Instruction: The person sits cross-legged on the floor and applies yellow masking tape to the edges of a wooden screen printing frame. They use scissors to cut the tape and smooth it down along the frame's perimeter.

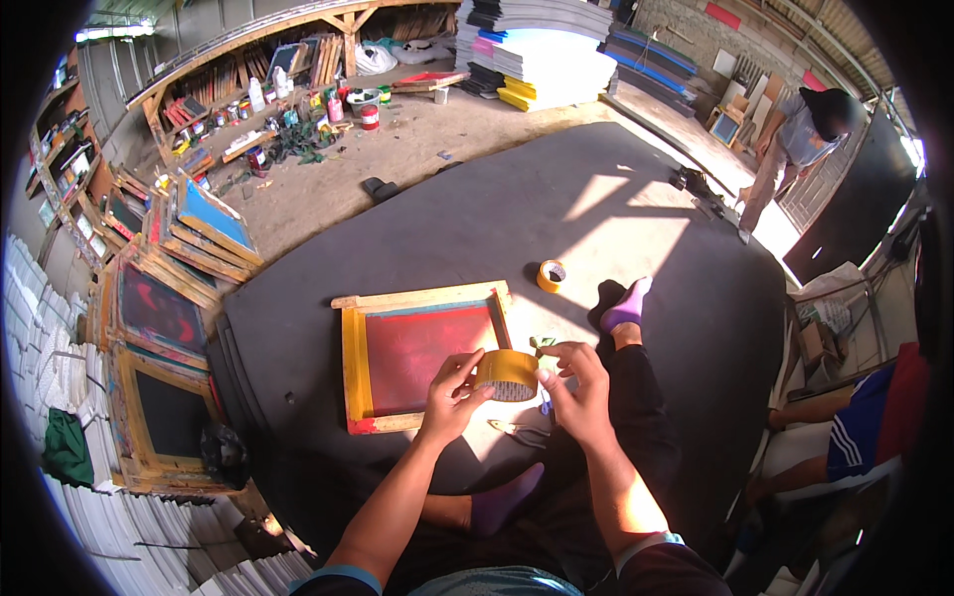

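My left hand (455, 399) grips a wide roll of yellow-brown tape (508, 370) between thumb and fingers, its hollow core toward me. Against the right side of the roll rests my right hand (579, 394), thumb at the rim and fingers bent. Beneath and to the left lies a wooden screen frame (355, 363) with red mesh (432, 353), its left bar covered in yellow tape. A second tape roll (552, 276) sits beyond the frame on the black sheet. Pliers (522, 431) lie just below my hands, and a small green scrap (542, 343) shows behind the roll.
I sit on a large stack of black sheets (397, 248), my purple-socked feet (628, 303) beside the work. More screen frames (164, 397) lean at left. Pots and bottles (370, 117) stand at the back. A person (800, 134) stands far right; another person's leg (815, 422) shows nearer.
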